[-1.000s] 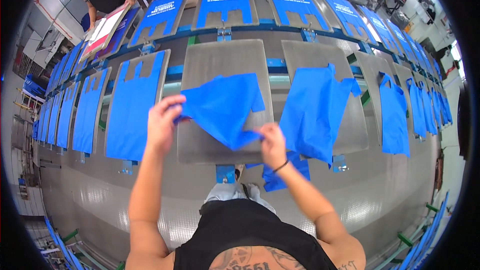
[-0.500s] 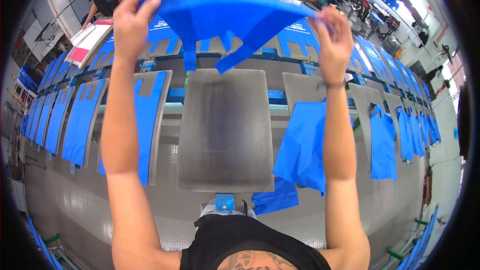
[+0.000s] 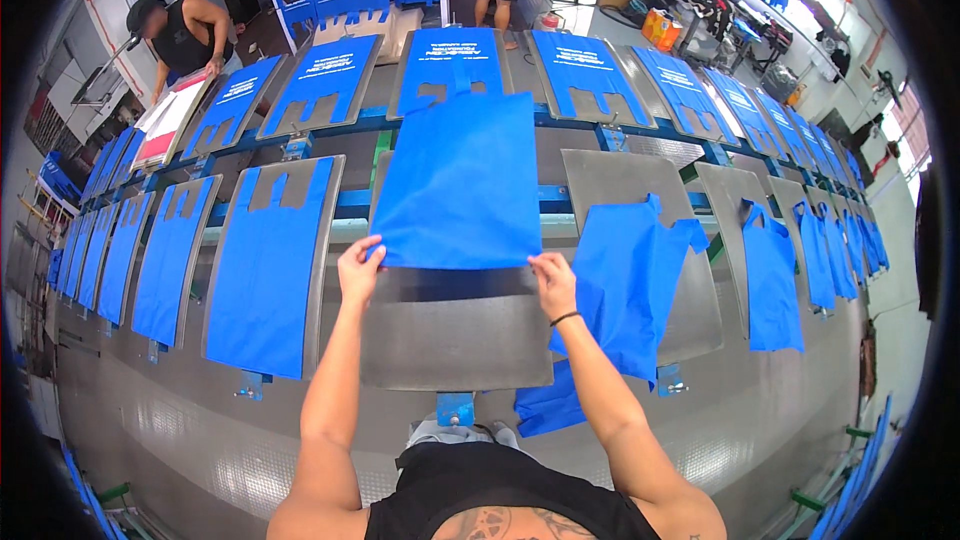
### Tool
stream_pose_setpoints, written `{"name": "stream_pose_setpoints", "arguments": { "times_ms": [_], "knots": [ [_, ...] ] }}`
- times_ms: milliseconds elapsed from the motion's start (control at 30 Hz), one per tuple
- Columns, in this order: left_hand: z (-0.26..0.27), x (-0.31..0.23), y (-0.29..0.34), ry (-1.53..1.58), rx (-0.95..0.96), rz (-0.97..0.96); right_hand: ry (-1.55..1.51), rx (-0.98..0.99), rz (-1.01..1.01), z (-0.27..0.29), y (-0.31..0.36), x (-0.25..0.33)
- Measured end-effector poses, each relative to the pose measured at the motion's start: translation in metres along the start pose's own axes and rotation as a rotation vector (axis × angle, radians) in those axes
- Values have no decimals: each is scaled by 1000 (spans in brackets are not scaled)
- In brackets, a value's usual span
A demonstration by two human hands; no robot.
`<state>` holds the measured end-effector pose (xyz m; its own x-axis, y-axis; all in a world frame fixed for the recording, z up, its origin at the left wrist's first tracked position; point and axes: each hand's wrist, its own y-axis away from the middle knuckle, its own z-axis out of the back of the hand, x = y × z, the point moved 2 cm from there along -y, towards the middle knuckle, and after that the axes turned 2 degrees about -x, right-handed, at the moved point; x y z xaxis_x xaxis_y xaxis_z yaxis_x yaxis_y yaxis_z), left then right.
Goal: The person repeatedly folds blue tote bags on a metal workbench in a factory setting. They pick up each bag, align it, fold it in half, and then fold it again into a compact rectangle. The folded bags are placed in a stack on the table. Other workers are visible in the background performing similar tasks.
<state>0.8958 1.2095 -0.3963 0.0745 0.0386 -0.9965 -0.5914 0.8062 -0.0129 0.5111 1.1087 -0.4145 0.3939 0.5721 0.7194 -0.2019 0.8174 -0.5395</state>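
A blue fabric bag (image 3: 455, 185) with cut-out handles hangs stretched between my hands. Its handle end points away from me, over the far part of a grey metal platen (image 3: 455, 335). My left hand (image 3: 362, 265) pinches the near left corner between thumb and fingers. At the near right corner my right hand (image 3: 552, 280) does the same. The bag's near edge is held above the platen, with a dark shadow below it; the platen's near half is bare.
Right of me, a crumpled blue bag (image 3: 625, 280) hangs over another platen (image 3: 690, 310). On the left platen a blue bag (image 3: 265, 270) lies flat. Printed blue bags (image 3: 590, 75) line the far row. A person (image 3: 190, 35) stands at a white-and-red screen frame (image 3: 170, 120).
Both hands have come down and toward me with the bag. It was raised high and billowing; now it is spread over the platen's far part, its near corners still pinched.
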Motion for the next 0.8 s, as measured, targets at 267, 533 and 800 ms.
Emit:
{"name": "stream_pose_setpoints", "arguments": {
  "times_ms": [267, 533, 800],
  "knots": [
    [34, 63, 81, -88, -76, 215, 84, 159, 5, 12, 83, 16],
    [51, 49, 137, -234, -191, 294, 203, 164, 64, 27, 131, 31],
    [58, 57, 162, -320, -196, 381, 204, 170, 68, 40, 159, 41]
  ]
}}
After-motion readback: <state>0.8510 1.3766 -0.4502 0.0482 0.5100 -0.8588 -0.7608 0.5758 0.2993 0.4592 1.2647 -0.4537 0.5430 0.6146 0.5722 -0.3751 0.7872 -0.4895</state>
